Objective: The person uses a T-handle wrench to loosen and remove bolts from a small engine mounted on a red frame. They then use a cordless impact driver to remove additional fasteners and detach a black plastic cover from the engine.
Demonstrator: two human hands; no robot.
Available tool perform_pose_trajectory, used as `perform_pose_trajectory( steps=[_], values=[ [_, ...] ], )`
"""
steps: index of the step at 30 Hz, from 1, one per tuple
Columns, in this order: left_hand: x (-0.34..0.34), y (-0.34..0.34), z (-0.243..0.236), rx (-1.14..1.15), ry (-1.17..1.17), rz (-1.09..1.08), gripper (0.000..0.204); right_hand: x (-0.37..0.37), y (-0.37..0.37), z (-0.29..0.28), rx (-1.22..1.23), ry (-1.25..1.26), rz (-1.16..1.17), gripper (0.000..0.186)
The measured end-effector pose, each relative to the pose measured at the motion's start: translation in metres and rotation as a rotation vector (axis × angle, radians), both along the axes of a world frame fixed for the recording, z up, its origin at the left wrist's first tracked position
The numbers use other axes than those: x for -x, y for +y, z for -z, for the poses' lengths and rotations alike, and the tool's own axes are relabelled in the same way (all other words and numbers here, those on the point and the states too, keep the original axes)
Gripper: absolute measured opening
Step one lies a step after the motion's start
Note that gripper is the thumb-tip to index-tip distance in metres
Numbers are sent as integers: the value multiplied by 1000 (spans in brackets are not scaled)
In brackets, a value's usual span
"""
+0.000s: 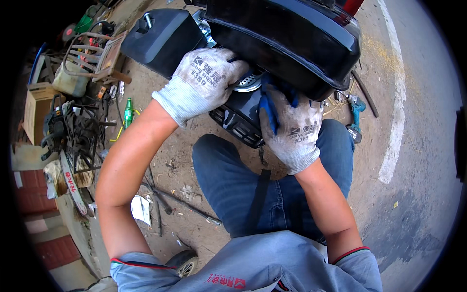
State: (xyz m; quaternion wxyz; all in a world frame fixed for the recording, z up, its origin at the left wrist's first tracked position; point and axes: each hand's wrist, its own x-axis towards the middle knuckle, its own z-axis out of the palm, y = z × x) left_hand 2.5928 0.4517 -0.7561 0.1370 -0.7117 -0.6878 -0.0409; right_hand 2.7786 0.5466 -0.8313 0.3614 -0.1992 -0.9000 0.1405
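Observation:
A small engine stands in front of me, with a glossy black tank (282, 39) on top and a black box-shaped cover (163, 41) at its left. My left hand (206, 80), in a grey-white work glove, reaches under the tank's near edge with curled fingers. Its fingertips are hidden. Close to both hands is a round silver perforated part (249, 83), above a black slotted housing (238, 121). My right hand (292, 119), gloved alike with blue on the palm side, bends its fingers beneath the tank. Whatever the fingers grip there is out of sight.
A teal cordless drill (356, 114) lies right of my knee, beside a dark hose (366, 93). At left are a wooden chair (109, 58), a green bottle (128, 113) and a chainsaw (68, 175). Dark rods (187, 205) and white paper (140, 209) lie on the ground.

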Motion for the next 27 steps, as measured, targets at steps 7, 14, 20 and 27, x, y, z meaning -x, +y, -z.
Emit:
perform_pose_trajectory(
  steps=[7, 14, 20, 27],
  values=[
    [0, -1, -3, 117, 123, -16, 40, 0, 0, -5, -44, -5, -4, 46],
    [4, 2, -3, 113, 60, -5, 39, -3, 1, -19, 6, -200, -43, 47],
    [3, -3, -1, 28, 139, 65, 37, -3, 2, -28, -57, -253, -45, 49],
    [5, -6, 3, 3, 91, 33, 34, 0, 0, -27, -35, -318, -21, 54]
  ],
)
